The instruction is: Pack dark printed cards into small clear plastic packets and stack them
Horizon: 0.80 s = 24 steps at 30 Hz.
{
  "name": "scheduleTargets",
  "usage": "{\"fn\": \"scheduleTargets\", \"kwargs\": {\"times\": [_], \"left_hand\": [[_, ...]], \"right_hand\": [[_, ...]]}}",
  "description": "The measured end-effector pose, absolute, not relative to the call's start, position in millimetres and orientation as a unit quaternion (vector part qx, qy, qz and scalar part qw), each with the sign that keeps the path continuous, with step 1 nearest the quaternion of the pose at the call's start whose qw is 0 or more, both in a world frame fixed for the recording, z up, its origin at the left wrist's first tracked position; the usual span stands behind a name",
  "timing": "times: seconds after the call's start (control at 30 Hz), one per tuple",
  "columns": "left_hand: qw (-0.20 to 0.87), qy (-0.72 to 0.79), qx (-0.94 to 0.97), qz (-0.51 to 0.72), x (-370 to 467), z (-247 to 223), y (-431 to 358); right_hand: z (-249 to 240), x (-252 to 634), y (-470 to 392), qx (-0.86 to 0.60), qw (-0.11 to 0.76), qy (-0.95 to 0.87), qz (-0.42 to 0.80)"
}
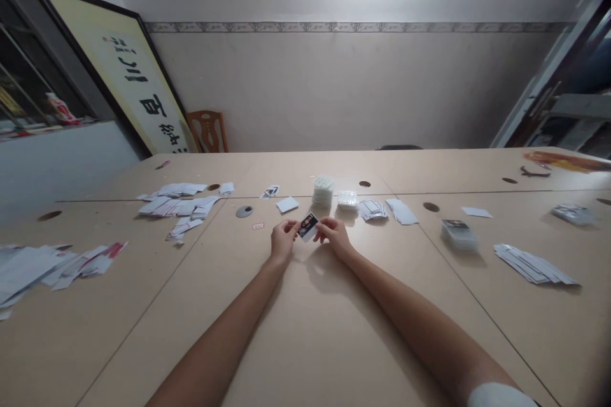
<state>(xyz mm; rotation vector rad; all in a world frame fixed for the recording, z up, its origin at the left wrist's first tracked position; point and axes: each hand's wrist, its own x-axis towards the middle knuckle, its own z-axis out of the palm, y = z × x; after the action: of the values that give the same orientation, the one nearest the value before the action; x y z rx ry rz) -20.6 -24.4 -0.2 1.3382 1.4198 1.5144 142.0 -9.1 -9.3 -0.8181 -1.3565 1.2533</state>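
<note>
A small photo card (307, 227) with a dark picture and a pale lower strip is held tilted above the table. My left hand (285, 235) pinches its left edge between thumb and fingers. On the opposite edge, the thumb and fingers of my right hand (335, 236) are closed too. Just beyond the hands stand a tall stack of clear plastic pieces (323, 191) and a lower clear stack (347, 200). A white card pile (287, 205) lies past my left hand. Fanned white cards (373, 210) lie beyond my right hand.
Paper piles (179, 203) and more loose papers (28, 270) spread over the left of the table (305, 343). To the right are a clear box (459, 235) with a picture card on top, a fanned row of white slips (534, 264) and another clear stack (573, 213). Round holes pierce the tabletop.
</note>
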Motion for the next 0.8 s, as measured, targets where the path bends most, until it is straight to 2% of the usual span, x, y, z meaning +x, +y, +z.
{"fn": "scheduleTargets", "kwargs": {"times": [0.2,0.37,0.8], "left_hand": [[0.185,0.564,0.582,0.556,-27,-7,-22],[0.06,0.555,0.643,0.525,-20,0,-33],[0.011,0.494,0.742,0.453,-15,1,-39]], "right_hand": [[-9,141,-10,-0.348,0.5,-0.526,0.594],[-10,135,-13,-0.343,0.521,-0.478,0.618],[-11,134,-15,-0.328,0.531,-0.463,0.63]]}}
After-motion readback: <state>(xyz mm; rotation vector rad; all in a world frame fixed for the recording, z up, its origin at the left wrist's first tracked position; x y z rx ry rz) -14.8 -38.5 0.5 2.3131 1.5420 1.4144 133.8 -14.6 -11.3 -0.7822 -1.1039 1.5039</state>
